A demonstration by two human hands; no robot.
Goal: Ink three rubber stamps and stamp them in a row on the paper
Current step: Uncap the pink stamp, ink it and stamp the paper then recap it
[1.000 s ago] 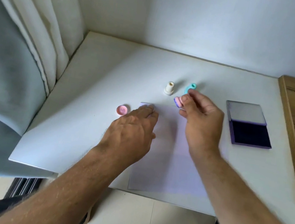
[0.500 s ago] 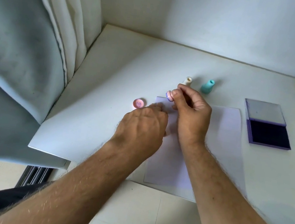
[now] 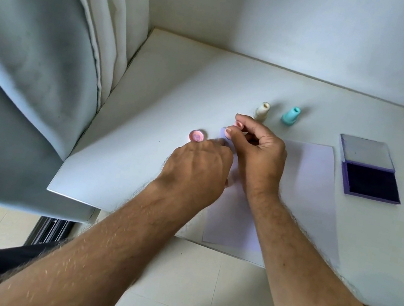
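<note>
**Pink stamp at the paper's top left corner**

I have the pink stamp [image 3: 228, 133] pinched in my right hand [image 3: 258, 159], thumb and forefinger closed around it, right over the far left corner of the paper [image 3: 305, 186]. Most of the stamp is hidden under my fingers [image 3: 240, 125], so I cannot tell whether its face is touching the sheet or just above it.

My left hand [image 3: 198, 168] lies just beside the right one, knuckles up and fingers curled downward, with the fingertips at the paper's left edge near that same corner. I cannot tell whether it holds anything or only rests there.

Just left of the paper, on the white table [image 3: 149, 106], lies a small round pink cap [image 3: 197, 136], open side up. Beyond my right hand stand the other two stamps, upright and near each other: the cream stamp [image 3: 262, 111] and, to its right, the teal stamp [image 3: 291, 116]. Further right, apart from the paper's right edge, the purple ink pad [image 3: 369, 170] lies open, lid folded back and the dark pad nearer to me.

A grey curtain [image 3: 31, 49] hangs along the table's left side.
</note>
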